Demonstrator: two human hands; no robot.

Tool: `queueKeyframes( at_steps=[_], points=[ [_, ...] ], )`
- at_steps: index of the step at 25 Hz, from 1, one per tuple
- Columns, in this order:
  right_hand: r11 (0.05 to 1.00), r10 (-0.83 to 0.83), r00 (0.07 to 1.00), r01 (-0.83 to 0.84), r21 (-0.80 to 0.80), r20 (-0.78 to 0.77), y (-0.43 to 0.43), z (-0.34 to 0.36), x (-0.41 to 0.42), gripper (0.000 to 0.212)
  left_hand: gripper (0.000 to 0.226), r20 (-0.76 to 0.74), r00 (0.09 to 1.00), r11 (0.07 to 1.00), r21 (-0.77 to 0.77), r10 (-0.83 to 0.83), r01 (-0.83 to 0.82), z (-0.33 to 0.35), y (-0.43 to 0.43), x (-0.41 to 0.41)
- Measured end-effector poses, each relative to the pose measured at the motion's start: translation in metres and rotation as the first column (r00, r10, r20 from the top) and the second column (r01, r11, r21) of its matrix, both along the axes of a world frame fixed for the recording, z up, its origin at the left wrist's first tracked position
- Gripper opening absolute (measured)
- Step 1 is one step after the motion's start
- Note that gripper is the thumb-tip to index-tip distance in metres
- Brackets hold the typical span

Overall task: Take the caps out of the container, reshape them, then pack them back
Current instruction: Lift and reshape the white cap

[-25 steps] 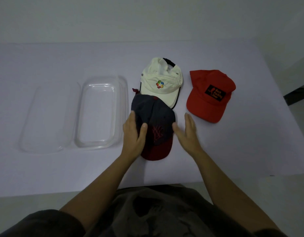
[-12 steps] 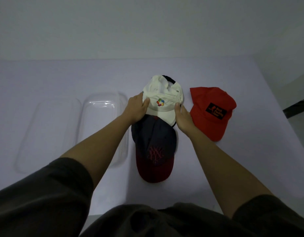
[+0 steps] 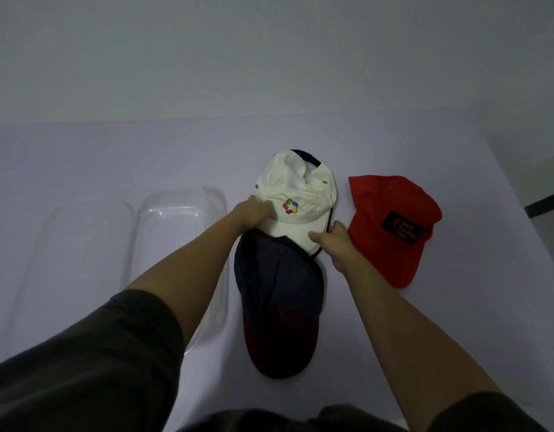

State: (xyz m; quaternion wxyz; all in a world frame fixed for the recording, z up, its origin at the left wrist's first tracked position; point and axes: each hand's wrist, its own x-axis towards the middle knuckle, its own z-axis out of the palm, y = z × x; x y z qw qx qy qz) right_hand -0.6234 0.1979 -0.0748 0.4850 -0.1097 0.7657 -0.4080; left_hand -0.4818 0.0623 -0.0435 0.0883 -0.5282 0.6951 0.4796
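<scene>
Seen from my remote station: a pale table (image 3: pixel 82 157) fills the view, with a white wall behind it. On its left side lies a clear container (image 3: pixel 171 232), open, with its clear lid (image 3: pixel 82 244) flat just beside it on the left. My left forearm, in a dark sleeve, crosses over the container's right edge and hides part of it. At centre a navy cap (image 3: pixel 278 285) with a dark red brim lies flat, brim towards me. To the right, apart from it, rests a red cap (image 3: pixel 391 207) with a black patch. Beyond the navy cap sits the white cap (image 3: pixel 300 194), its brim overlapping the navy crown. My left hand (image 3: pixel 250 213) holds its left side, thumb on top, the other fingers hidden. My right hand (image 3: pixel 334 241) pinches the brim's right edge.
</scene>
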Motion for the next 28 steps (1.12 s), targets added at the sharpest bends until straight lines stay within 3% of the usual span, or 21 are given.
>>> queueKeyframes(
  at_steps=[2, 6, 10, 12, 15, 18, 21, 28],
  points=[
    [0.999, -0.008, 1.0, 0.008, -0.049, 0.001, -0.008, -0.002, -0.006, 0.052, 0.05, -0.102, 0.981, 0.983, 0.107, 0.163, -0.152, -0.004, -0.004, -0.004],
    [0.976, 0.012, 0.993, 0.014, -0.217, 0.121, -0.028, 0.016, -0.013, 0.051, 0.041, -0.252, 0.92, 0.945, 0.211, 0.299, -0.249, 0.0, -0.008, -0.008],
    [0.905, 0.01, 0.986, 0.062, -0.421, 0.167, -0.053, 0.029, -0.018, 0.05, 0.05, -0.348, 0.882, 0.946, 0.181, 0.318, -0.269, 0.004, -0.021, -0.012],
    [0.874, -0.038, 0.986, 0.113, -0.473, 0.165, -0.061, 0.034, -0.022, 0.051, 0.058, -0.403, 0.82, 0.913, 0.224, 0.406, -0.342, 0.009, -0.026, -0.016],
    [0.893, -0.114, 0.992, 0.124, -0.432, 0.049, -0.065, 0.04, -0.018, 0.054, 0.061, -0.444, 0.699, 0.828, 0.289, 0.56, -0.481, 0.018, -0.031, -0.028],
    [0.909, -0.223, 0.973, 0.187, -0.373, -0.054, -0.067, 0.044, -0.01, 0.056, 0.075, -0.45, 0.69, 0.823, 0.262, 0.567, -0.505, 0.024, -0.032, -0.037],
    [0.91, -0.172, 0.985, 0.171, -0.377, 0.032, -0.068, 0.042, -0.014, 0.053, 0.074, -0.479, 0.711, 0.856, 0.244, 0.515, -0.456, 0.03, -0.027, -0.038],
    [0.898, 0.028, 0.991, 0.032, -0.44, 0.128, -0.063, 0.04, -0.016, 0.05, 0.051, -0.558, 0.602, 0.82, 0.418, 0.571, -0.391, 0.024, -0.013, -0.029]
  ],
)
